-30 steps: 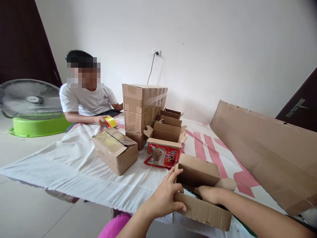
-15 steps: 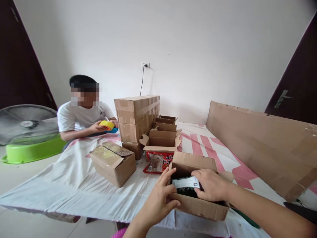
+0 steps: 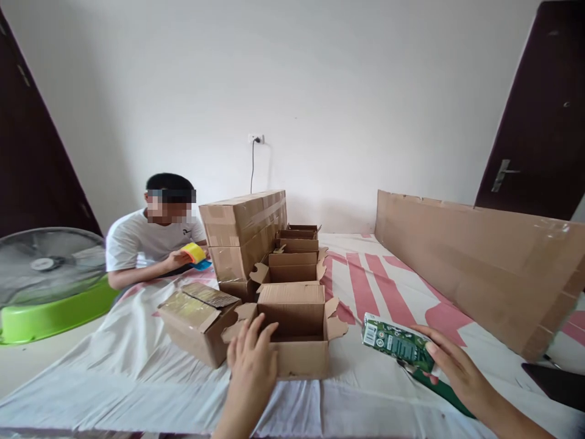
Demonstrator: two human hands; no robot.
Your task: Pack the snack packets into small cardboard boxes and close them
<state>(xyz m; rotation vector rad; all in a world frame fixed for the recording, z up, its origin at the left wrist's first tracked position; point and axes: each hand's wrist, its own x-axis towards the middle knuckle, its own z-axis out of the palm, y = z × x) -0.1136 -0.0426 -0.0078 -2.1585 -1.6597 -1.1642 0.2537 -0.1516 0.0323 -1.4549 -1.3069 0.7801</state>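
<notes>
While a co-worker (image 3: 153, 244) behind and left of the open cardboard box (image 3: 295, 329) handles a yellow tape roll (image 3: 194, 252), a taped carton (image 3: 198, 317) lies just left of that box, stacked sealed cartons (image 3: 244, 235) and more open boxes (image 3: 295, 256) stand behind it, and a long flat cardboard sheet (image 3: 475, 262) leans well to its right. Right of the box, the right hand (image 3: 457, 366) grips a green printed packet (image 3: 397, 344), barcode end toward the box, fingers curled round it. Resting spread-fingered on the box's near left corner, the left hand (image 3: 251, 360) grips nothing.
</notes>
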